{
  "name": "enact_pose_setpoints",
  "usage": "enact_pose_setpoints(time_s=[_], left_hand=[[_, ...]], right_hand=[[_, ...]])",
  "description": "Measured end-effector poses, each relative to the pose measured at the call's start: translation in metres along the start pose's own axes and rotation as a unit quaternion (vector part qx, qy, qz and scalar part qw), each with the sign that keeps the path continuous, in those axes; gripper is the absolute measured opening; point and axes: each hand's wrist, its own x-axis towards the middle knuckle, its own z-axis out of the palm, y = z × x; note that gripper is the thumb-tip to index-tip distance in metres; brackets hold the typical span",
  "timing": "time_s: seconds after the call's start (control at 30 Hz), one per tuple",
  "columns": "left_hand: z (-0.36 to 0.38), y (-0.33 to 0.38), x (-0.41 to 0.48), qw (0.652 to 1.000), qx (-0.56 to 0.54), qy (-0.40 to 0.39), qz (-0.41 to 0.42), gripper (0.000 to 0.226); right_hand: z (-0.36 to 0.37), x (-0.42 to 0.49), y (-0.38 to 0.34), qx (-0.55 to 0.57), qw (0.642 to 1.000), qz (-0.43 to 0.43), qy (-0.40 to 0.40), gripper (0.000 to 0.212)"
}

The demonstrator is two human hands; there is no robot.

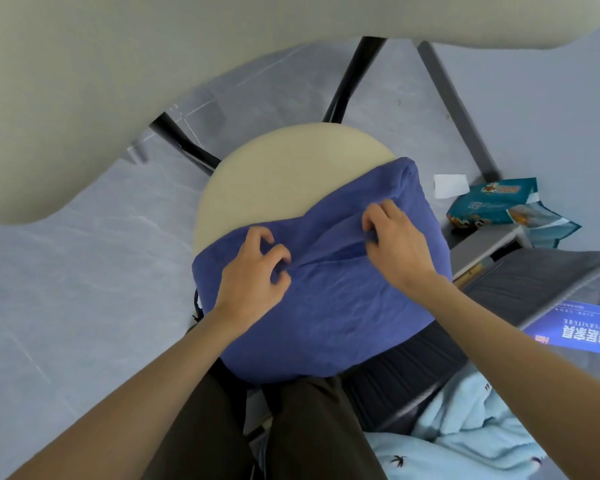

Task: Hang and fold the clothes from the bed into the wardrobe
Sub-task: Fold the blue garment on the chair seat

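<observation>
Grey floor tiles [84, 271] spread around a round stool [284, 168] with a cream top; a blue garment [326, 313] lies draped over the near half of that stool, its lower edge hanging off toward the person's dark trousers; whether it is a shirt or shorts cannot be told, since the folds hide its cut. Both hands rest on the garment over the stool, set apart from each other; the left hand [257, 271] has curled fingers pinching a crease near the cloth's middle; the right hand [395, 240] grips a raised fold toward the far right edge. Beyond the stool, black legs [352, 81] stand under a pale table [118, 81]. Right of the stool, a teal packet [492, 206] sits on a grey ledge; nearer, on the same side, a blue booklet [582, 329] lies on a dark bed [551, 282], and a light-blue garment [471, 427] is crumpled below it.
</observation>
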Motion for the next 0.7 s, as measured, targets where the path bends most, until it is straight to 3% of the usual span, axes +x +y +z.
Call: enact_pose_setpoints(time_s=[0.07,0.1,0.17,0.2,0.27,0.33,0.4,0.5,0.57,0.7], left_hand=[[0.0,-0.003,-0.012,0.999,0.03,-0.031,0.031,0.019],[0.001,-0.004,-0.018,0.998,0.035,-0.046,0.013,0.025],[0.002,-0.006,-0.023,0.992,0.002,-0.068,-0.106,0.033],[0.003,-0.005,-0.021,0.979,-0.035,-0.074,-0.186,0.037],[0.005,-0.003,-0.012,0.934,-0.157,-0.085,-0.311,0.043],[0.005,-0.001,0.002,0.882,-0.28,-0.086,-0.369,0.042],[0.004,0.002,0.014,0.852,-0.338,-0.081,-0.391,0.035],[0.007,0.004,0.03,0.811,-0.402,-0.042,-0.423,0.026],[0.008,0.003,0.038,0.816,-0.39,-0.025,-0.426,0.022],[0.005,-0.004,0.055,0.832,-0.364,0.006,-0.418,0.029]], right_hand=[[-0.002,-0.021,0.018,-0.048,0.991,0.041,-0.121,0.013],[-0.003,-0.027,0.025,-0.062,0.974,0.077,-0.204,0.022],[-0.002,-0.033,0.035,-0.023,0.944,0.148,-0.295,0.048],[0.0,-0.034,0.037,0.032,0.94,0.187,-0.283,0.055],[0.003,-0.026,0.031,0.179,0.92,0.299,-0.178,0.05],[0.006,-0.011,0.024,0.346,0.844,0.404,-0.066,0.039],[0.009,0.008,0.021,0.458,0.781,0.424,-0.013,0.038],[0.012,0.035,0.017,0.463,0.799,0.382,0.003,0.024],[0.015,0.051,0.02,0.438,0.803,0.403,0.027,0.026],[0.014,0.075,0.019,0.447,0.77,0.453,0.031,0.022]])
